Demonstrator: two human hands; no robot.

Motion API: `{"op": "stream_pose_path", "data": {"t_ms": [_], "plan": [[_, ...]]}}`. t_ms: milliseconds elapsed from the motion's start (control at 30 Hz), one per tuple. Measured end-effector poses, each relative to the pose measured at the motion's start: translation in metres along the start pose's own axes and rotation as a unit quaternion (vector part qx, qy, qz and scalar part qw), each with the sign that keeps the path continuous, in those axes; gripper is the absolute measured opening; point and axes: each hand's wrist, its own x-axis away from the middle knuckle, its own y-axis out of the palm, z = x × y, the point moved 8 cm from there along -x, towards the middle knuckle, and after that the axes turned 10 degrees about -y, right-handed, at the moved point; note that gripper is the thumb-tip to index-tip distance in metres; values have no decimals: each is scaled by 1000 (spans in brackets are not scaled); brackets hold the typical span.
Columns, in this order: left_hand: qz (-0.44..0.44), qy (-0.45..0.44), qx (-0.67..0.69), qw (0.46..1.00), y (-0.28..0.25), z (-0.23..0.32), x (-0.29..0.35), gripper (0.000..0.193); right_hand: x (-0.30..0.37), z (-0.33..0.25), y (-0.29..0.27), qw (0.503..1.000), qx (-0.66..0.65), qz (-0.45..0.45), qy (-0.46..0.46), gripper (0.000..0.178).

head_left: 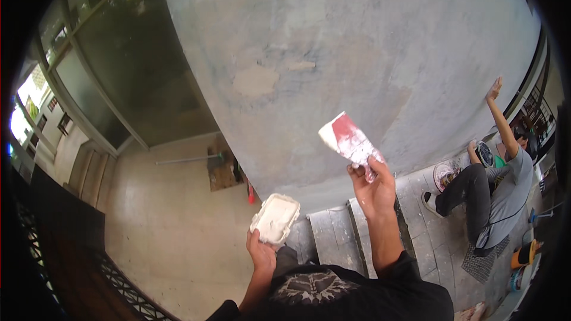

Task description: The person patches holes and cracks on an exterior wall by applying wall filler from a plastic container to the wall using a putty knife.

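My right hand (376, 193) grips a putty knife (351, 139) by its handle, fingers closed around it. The knife has a broad red blade smeared with white putty, its wide end pointing up and left. In my left hand (262, 252) is a shallow white tray (289, 233) with pale putty inside, held from its lower left side. A grey wall (333, 35) stands in front of me, with patchy plaster and a rough beige patch (256, 80) on it. Whether the blade touches the wall I cannot tell.
At the right a co-worker (505, 196) sits by the wall, one hand raised against it, buckets (486, 154) nearby. Grey steps (333, 232) lie below my hands. Down on the left floor are a brown board (225, 172) and a long pole (187, 159), beside glass panels (137, 71).
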Motion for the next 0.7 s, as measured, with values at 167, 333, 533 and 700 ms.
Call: {"op": "stream_pose_path", "data": {"t_ms": [167,333,533,700], "plan": [[7,26,-35,999,-20,22,17,54,-44,-65,90,974,-11,-106,-200,26],[52,66,-22,996,-57,44,25,61,-59,-99,155,847,153,-145,-488,34],[123,119,1,985,-92,63,48,67,-63,-67,212,424,372,-185,-805,37],[186,132,26,973,-116,67,59,72,-83,-7,209,239,532,-228,-779,44]]}}
